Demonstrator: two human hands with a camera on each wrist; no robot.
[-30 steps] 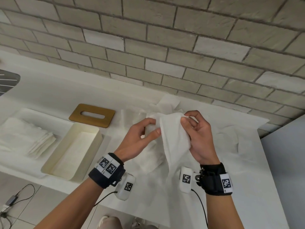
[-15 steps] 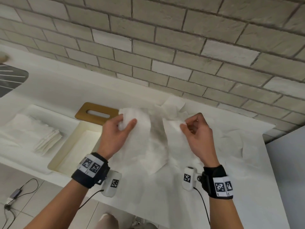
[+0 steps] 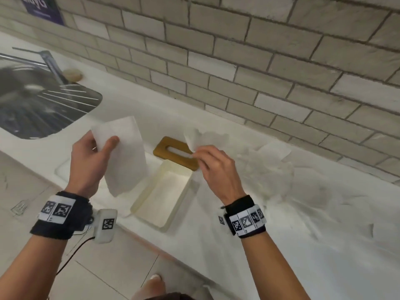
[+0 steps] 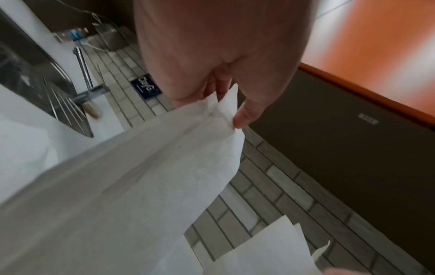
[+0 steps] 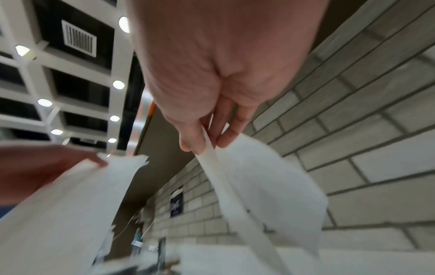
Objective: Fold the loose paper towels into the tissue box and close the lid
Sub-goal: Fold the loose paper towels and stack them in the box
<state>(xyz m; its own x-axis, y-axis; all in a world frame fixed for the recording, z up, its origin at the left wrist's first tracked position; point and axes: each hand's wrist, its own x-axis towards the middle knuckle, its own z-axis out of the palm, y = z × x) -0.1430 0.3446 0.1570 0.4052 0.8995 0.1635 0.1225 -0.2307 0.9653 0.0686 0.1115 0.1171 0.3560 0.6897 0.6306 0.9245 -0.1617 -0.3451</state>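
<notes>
Towel (image 3: 124, 156) swung leftward by left hand (image 3: 89, 161), hanging lengthwise downward

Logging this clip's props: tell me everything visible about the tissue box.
The tissue box is a cream, rectangular open tray with rounded corners, plastic by its look, and appears empty. It sits flat on the white counter near its front edge, running diagonally. Its brown wooden-looking lid, with a slot, lies off the box at the far end. Neither hand touches it; the left hand holds a towel just left of it.
</notes>
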